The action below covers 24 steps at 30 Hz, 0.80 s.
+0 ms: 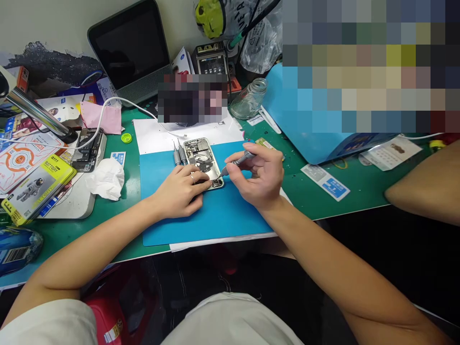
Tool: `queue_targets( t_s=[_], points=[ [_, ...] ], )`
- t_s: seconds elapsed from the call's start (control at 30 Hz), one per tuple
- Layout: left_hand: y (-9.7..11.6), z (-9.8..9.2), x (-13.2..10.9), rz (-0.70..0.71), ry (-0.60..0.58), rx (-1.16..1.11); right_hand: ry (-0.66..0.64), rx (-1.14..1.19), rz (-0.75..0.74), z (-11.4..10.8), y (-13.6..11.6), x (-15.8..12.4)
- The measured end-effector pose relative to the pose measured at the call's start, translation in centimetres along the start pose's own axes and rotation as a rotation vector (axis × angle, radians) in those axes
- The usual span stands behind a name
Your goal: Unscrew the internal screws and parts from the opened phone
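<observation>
An opened phone body (201, 158) with its insides showing lies on a blue work mat (219, 215). My left hand (179, 191), a ring on one finger, rests on the phone's near end with fingers curled and pressing it down. My right hand (260, 177) pinches a grey screwdriver (239, 160), whose tip touches the phone's lower right corner. Two more screwdrivers (178, 154) lie beside the phone's left edge.
A second opened phone (84, 151) with a white cable, a crumpled tissue (106, 178), a yellow box (38, 187) and a screen (131, 48) are at the left. A glass jar (249, 98) stands behind. Another person's arm (424, 189) rests at the right.
</observation>
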<state>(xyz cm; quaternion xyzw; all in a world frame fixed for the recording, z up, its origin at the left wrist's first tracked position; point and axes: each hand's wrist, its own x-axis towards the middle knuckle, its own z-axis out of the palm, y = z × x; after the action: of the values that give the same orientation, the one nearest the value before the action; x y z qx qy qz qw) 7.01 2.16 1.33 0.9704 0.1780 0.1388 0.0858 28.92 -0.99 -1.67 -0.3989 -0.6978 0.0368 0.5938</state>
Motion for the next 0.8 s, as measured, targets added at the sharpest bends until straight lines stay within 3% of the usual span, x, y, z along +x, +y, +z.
queue_targets(
  t_s=[0.47, 0.67, 0.8],
  points=[
    [0.1, -0.1, 0.1, -0.004, 0.008, -0.003, 0.031, 0.007, 0.059, -0.2, 0.0, 0.1],
    [0.0, 0.1, 0.1, -0.104, 0.103, 0.025, 0.136, 0.192, 0.311, -0.5, 1.0, 0.9],
    [-0.2, 0.4, 0.2, -0.117, 0.089, 0.045, 0.07, 0.386, 0.523, -1.7, 1.2, 1.6]
  ],
)
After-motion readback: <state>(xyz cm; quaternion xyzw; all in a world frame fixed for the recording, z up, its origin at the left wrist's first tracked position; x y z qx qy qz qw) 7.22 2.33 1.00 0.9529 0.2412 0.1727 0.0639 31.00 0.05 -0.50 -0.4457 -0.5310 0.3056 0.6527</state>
